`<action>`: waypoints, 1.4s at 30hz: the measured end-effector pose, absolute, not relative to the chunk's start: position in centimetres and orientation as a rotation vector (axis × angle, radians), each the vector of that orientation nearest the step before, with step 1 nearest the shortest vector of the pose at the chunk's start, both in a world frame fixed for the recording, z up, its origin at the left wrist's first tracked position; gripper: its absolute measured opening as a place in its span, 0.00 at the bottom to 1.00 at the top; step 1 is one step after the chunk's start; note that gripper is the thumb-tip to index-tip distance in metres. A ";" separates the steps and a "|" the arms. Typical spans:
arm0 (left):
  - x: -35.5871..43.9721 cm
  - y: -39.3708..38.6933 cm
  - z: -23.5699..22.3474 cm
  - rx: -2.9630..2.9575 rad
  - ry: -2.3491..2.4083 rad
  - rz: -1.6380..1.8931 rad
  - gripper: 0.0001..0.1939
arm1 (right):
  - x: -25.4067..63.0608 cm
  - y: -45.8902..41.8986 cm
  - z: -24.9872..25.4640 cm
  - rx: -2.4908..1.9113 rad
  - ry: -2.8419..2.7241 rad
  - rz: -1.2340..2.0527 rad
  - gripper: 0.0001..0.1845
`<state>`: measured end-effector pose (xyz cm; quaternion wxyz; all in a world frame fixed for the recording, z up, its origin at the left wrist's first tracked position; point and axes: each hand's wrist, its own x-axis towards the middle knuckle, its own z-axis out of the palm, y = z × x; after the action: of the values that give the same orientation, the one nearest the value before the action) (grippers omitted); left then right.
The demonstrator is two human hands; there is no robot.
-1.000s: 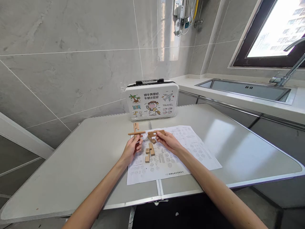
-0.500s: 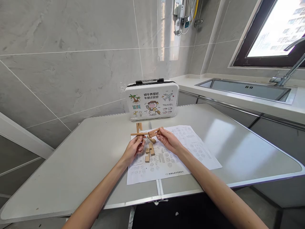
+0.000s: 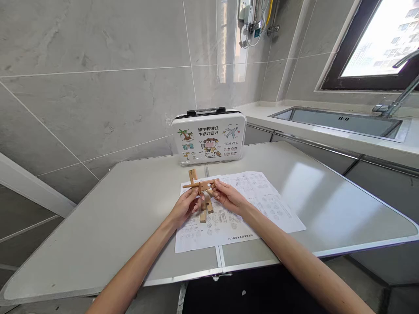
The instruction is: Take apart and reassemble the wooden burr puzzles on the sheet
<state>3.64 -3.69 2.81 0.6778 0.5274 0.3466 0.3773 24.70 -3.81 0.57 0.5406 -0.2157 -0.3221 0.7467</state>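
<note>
My left hand (image 3: 186, 208) is closed on crossed wooden puzzle pieces; the upright one (image 3: 193, 175) bears a dark number 3, and a thin bar juts out to the left. In my right hand (image 3: 227, 197), fingers and thumb pinch the end of another notched wooden puzzle piece (image 3: 205, 186). Its left end meets the pieces in my left hand; whether they interlock I cannot tell. Below the hands, several loose wooden blocks (image 3: 203, 216) lie on a printed sheet (image 3: 265, 209) of small diagrams. My fingers partly hide some blocks.
A white case (image 3: 209, 139) with cartoon prints stands at the back of the folding table (image 3: 108, 226). A metal seam runs down the table's middle. To the right are a counter with a sink (image 3: 340, 122) and a faucet (image 3: 397, 98). Tiled wall rises behind.
The piece in my right hand has moved left and turned, now against the pieces in my left hand. The number 3 piece has tilted slightly.
</note>
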 end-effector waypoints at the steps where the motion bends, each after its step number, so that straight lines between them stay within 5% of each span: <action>1: 3.6 -3.7 2.8 1.173 0.782 0.857 0.22 | 24.6 -3.8 0.5 -0.508 -0.755 1.782 0.18; 29: 4.1 -4.9 3.0 1.309 0.447 0.485 0.16 | 24.5 -4.5 0.2 -0.583 -1.088 1.884 0.21; 42: 4.5 -5.5 3.2 1.639 0.564 0.489 0.22 | 24.0 -5.0 0.5 -0.575 -1.042 1.810 0.18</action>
<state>4.50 -5.52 3.17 0.6213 0.7131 0.2452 0.2129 23.98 -4.99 0.53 0.4687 -0.2347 -0.4249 0.7380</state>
